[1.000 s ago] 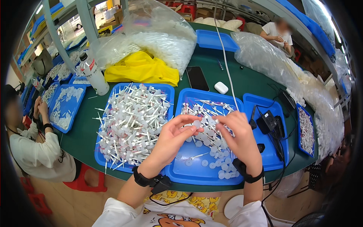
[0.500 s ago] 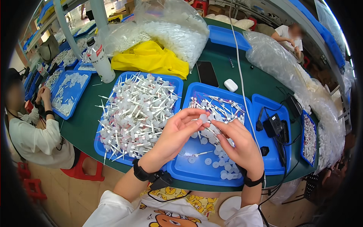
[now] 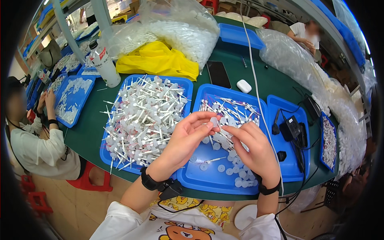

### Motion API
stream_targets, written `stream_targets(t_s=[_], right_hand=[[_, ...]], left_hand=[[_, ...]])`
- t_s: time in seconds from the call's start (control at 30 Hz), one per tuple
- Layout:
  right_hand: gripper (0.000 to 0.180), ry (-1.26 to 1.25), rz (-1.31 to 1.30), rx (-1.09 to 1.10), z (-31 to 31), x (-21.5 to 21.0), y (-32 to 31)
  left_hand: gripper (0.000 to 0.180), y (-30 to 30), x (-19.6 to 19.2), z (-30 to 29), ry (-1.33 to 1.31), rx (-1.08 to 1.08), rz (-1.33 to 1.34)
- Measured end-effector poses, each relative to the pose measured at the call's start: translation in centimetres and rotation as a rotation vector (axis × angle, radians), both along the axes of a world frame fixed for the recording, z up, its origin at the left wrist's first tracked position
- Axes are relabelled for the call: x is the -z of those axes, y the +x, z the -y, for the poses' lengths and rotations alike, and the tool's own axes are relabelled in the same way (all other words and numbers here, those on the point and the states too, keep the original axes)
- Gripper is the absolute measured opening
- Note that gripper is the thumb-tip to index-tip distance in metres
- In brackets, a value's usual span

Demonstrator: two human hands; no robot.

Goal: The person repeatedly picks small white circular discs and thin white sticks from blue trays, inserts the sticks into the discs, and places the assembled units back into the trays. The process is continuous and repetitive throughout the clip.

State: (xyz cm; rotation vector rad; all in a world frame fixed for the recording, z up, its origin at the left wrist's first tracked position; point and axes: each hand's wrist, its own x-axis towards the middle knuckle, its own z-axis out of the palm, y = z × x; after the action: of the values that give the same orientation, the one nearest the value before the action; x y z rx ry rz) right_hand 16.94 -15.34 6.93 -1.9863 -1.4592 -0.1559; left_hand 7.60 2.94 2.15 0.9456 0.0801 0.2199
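My left hand (image 3: pixel 188 140) and my right hand (image 3: pixel 252 148) meet fingertip to fingertip over the middle blue tray (image 3: pixel 212 176). Between the left thumb and fingers sits a small white round cap (image 3: pixel 214 122); the right fingertips pinch a thin white stick part against it, mostly hidden. The middle tray holds loose white caps (image 3: pixel 240 176) and thin sticks (image 3: pixel 228 106). To its left a second blue tray (image 3: pixel 182 82) is heaped with assembled white stick-and-cap pieces (image 3: pixel 140 116). Both wrists wear black bands.
A third blue tray (image 3: pixel 288 168) at right holds black chargers and cables. A phone (image 3: pixel 218 74), a white earbud case (image 3: pixel 244 86), a yellow bag (image 3: pixel 160 60), a plastic bottle (image 3: pixel 103 62) and clear bags of white parts (image 3: pixel 176 28) lie behind. A person sits at left (image 3: pixel 36 136); another at far right.
Both hands have lifted slightly off the tray and drawn together, fingertips now touching around a cap. The camera has tilted a little closer to the table.
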Motion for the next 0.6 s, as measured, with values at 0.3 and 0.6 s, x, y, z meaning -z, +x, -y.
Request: stream_targets(t_s=[0.3, 0.6], right_hand=[[0.035, 0.054, 0.036, 0.073, 0.22, 0.25, 0.4], [0.038, 0.079, 0.059, 0.054, 0.39, 0.67, 0.56]], left_hand=[[0.029, -0.19, -0.05, 0.03, 0.034, 0.057, -0.041], [0.028, -0.19, 0.31, 0.05, 0.042, 0.027, -0.066]])
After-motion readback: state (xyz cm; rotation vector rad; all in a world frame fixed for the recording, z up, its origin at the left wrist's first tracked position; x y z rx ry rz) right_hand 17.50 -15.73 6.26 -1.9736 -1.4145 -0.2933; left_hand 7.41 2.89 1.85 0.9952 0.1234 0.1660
